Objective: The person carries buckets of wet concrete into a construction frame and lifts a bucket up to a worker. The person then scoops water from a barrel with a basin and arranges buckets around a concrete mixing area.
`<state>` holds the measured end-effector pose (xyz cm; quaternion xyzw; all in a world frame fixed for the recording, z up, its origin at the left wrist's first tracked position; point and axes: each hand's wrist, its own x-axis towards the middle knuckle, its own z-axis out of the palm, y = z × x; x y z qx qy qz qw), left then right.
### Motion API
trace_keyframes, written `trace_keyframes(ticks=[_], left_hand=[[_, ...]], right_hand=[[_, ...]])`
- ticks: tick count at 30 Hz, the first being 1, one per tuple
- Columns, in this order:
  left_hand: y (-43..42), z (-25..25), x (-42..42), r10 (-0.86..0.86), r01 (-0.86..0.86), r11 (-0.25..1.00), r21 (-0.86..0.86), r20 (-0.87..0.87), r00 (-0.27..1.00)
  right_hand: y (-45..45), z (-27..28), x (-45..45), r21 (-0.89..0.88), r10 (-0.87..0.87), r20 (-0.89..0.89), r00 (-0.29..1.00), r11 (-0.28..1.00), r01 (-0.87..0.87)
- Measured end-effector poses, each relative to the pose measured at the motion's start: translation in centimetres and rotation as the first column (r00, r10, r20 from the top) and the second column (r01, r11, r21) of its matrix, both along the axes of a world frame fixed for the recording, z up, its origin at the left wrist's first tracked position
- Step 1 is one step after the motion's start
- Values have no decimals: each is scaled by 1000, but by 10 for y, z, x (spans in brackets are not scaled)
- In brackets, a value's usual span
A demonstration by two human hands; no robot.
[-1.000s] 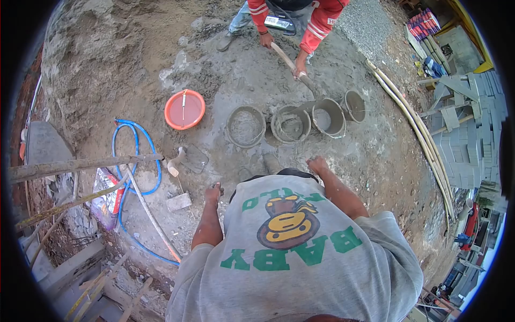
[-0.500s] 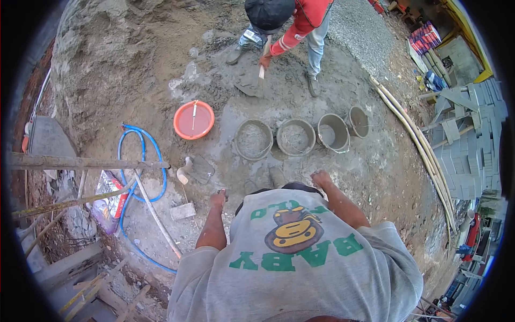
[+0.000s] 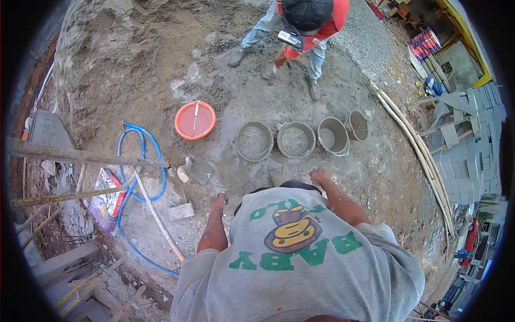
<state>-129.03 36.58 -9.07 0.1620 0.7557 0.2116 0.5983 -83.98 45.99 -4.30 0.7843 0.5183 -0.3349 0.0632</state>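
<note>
Both my arms hang down at my sides over the muddy ground. My left hand [image 3: 218,202] holds nothing that I can see, its fingers loosely bent; a pale block [image 3: 181,211] lies to its left. My right hand [image 3: 319,176], also with loosely bent fingers, hangs below the row of buckets and touches none of them. Two buckets, the left one [image 3: 254,155] and its neighbour [image 3: 296,153], have grey wet material inside. A third bucket [image 3: 333,147] and a tilted fourth one [image 3: 358,136] stand to their right.
A co-worker [image 3: 316,32] bends over wet mortar, gripping a shovel [image 3: 271,72]. An orange basin [image 3: 178,129] contains reddish liquid and a white stick-like tool. Nearby lie a blue hose [image 3: 155,152], a flat grey-bladed tool [image 3: 200,170], wooden poles [image 3: 86,156] and bamboo poles [image 3: 413,134].
The co-worker has shifted to the right, and the shovel has moved up and right, its blade now less visible. My hands stay almost in the same places.
</note>
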Motion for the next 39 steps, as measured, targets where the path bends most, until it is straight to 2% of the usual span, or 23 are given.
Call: trace_keyframes(ticks=[5,10,13,16,19,22,23,28,31,34,37,39], left_hand=[[-12,-3,-2,22,-22,1000,6,-9,1000],[-11,15,1,95,-95,995,9,25,995],[-7,19,6,53,-53,999,-2,28,998],[-5,11,-1,-6,7,1000,-25,43,999],[-3,1,-11,-37,38,998,-41,41,998],[1,12,-14,-60,61,997,-51,14,998],[3,18,-14,-67,67,997,-48,11,998],[6,28,-17,-85,84,995,-49,-10,996],[4,21,-15,-90,86,993,-86,-42,995],[-4,0,-13,-108,105,992,-70,-32,994],[-8,-2,1,-55,53,997,-58,-38,998],[-8,-3,9,15,-16,999,-40,-24,1000]], right_hand=[[1,21,-10,-85,15,-7,1000,996,-16],[-4,39,-17,-208,-79,-36,996,976,70],[-7,88,-40,-161,10,60,998,987,0],[-10,104,-46,-156,44,52,998,987,-35],[-20,62,-35,-109,10,45,999,994,-5],[-17,95,-49,-202,-76,65,995,975,88],[-17,99,-50,-186,-72,49,996,979,80],[-20,83,-42,-143,-97,12,995,985,98],[-24,30,-15,-126,-13,56,998,992,20],[-18,68,-19,-123,-11,21,1000,992,14],[-22,9,13,-126,104,51,993,987,-97],[-13,33,3,-146,32,-10,999,989,-34]])
